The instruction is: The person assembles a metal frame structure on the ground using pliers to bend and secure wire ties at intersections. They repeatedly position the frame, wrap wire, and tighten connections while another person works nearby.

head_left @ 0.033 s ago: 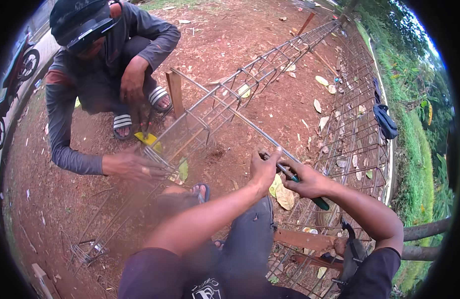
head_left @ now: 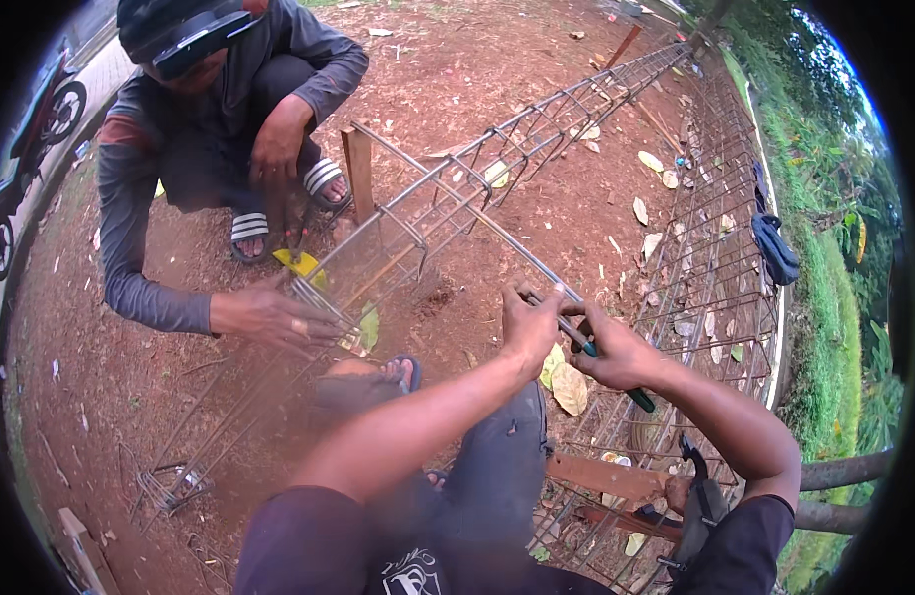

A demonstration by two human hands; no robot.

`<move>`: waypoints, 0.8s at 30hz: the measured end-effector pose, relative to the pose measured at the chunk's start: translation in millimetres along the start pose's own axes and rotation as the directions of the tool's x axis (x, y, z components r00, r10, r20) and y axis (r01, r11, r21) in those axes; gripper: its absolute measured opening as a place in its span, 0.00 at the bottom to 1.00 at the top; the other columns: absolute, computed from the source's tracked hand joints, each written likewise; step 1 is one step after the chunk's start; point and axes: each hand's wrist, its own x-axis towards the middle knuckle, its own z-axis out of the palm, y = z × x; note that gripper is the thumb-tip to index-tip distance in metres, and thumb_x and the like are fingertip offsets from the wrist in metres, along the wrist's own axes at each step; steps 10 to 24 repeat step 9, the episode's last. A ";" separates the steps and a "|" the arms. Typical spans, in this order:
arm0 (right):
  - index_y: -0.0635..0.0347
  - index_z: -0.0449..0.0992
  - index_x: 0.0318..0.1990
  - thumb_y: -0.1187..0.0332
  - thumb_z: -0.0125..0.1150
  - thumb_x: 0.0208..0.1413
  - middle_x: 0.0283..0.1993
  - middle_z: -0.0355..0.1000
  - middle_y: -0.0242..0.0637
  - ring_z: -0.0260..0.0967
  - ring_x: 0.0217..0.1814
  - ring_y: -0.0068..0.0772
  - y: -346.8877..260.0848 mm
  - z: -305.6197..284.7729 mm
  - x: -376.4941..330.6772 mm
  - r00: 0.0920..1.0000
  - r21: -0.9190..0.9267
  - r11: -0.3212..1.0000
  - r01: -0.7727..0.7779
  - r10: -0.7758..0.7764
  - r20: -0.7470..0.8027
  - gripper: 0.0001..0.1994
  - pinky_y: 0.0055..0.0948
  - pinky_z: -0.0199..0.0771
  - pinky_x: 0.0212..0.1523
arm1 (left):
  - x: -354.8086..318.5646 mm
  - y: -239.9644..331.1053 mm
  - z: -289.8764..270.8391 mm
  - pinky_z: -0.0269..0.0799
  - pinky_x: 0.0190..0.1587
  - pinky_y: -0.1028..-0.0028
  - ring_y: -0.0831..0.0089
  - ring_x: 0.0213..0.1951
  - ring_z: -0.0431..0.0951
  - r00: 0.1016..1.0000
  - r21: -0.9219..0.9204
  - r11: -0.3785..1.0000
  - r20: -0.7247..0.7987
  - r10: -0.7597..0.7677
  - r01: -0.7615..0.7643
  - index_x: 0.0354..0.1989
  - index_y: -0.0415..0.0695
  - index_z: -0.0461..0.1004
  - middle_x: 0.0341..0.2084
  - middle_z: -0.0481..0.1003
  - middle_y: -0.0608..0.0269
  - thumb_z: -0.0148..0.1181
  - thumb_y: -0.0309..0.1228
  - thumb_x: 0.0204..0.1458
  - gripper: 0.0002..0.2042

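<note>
Above my knee, my left hand [head_left: 532, 329] is closed round the dark metal end of a pair of pliers [head_left: 638, 399] with green on the handles. My right hand [head_left: 616, 349] grips the handles, fingers wrapped and close to the left. The end of a steel bar [head_left: 522, 253] reaches my left thumb; this bar lies crosswise on a long rebar cage [head_left: 418, 235]. My fingers hide the jaws. Across from me a squatting person rests one hand [head_left: 279, 317] on the cage's near end, and the other hangs by the knee over a yellow object [head_left: 301, 266].
A wooden stake [head_left: 358, 174] stands beside the cage. More rebar cages [head_left: 710, 258] lie to the right, with a dark cloth [head_left: 775, 250] hanging there. A wooden board [head_left: 606, 479] crosses near my right elbow. Dry leaves [head_left: 569, 389] litter the red soil.
My right hand has shifted slightly left and up, closer to my left hand, with the pliers still held. The view has shifted a little; the other person's hand stays on the cage.
</note>
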 end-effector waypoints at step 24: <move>0.59 0.67 0.36 0.76 0.58 0.40 0.39 0.69 0.47 0.69 0.38 0.55 -15.2 -8.2 60.4 0.930 -0.563 0.827 -0.019 -0.192 -0.312 0.13 0.48 0.70 0.38 | 40.2 27.1 -22.5 0.73 0.41 0.70 0.69 0.44 0.76 0.987 -0.314 0.944 -0.154 0.053 -0.099 0.48 0.43 0.59 0.41 0.73 0.55 0.53 0.34 0.59 0.15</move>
